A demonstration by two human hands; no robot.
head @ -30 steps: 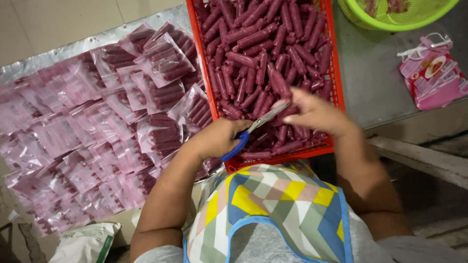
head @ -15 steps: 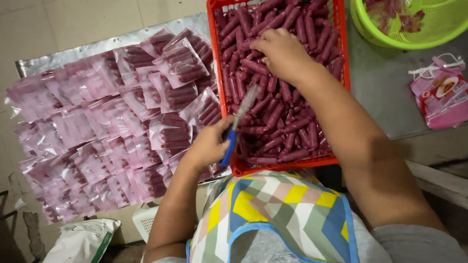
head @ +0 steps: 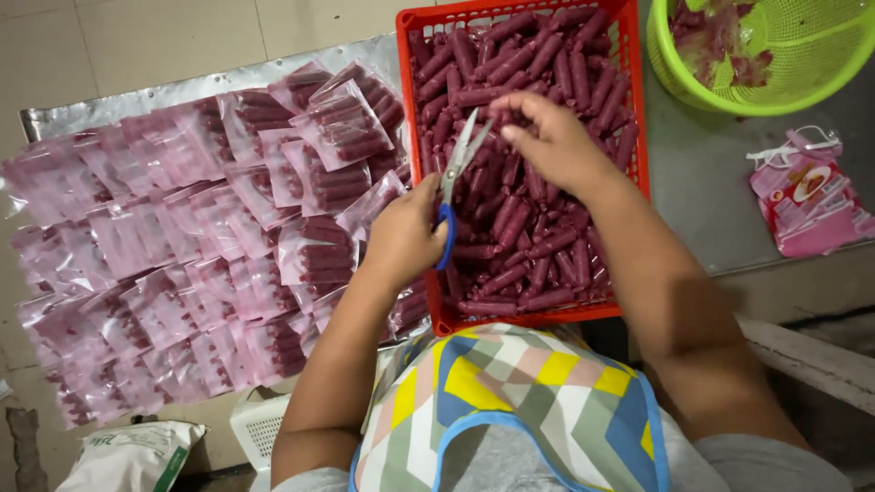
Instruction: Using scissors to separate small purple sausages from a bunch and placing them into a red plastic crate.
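Scissors (head: 458, 173), blue-handled, blades parted and pointing up and away from the grip, held in left hand (head: 406, 239) with fingers closed through the loops. Raised higher over the crate than half a second ago, blades now nearly meeting the other hand; judged ready for a cut. Right hand (head: 551, 146), pulled back from the far part of the crate, now just beyond the blade tips, fingertips pinched together on something small and dark red, probably one sausage end; too hidden to tell exactly. Red sausages (head: 529, 228), loose, heaped beneath both hands in orange-red plastic crate (head: 638, 109). Left of the scissor grip: clear bags of packed sausages (head: 182, 264) spread on silver sheet (head: 164, 91). Beyond the right hand: green basket (head: 802, 91).
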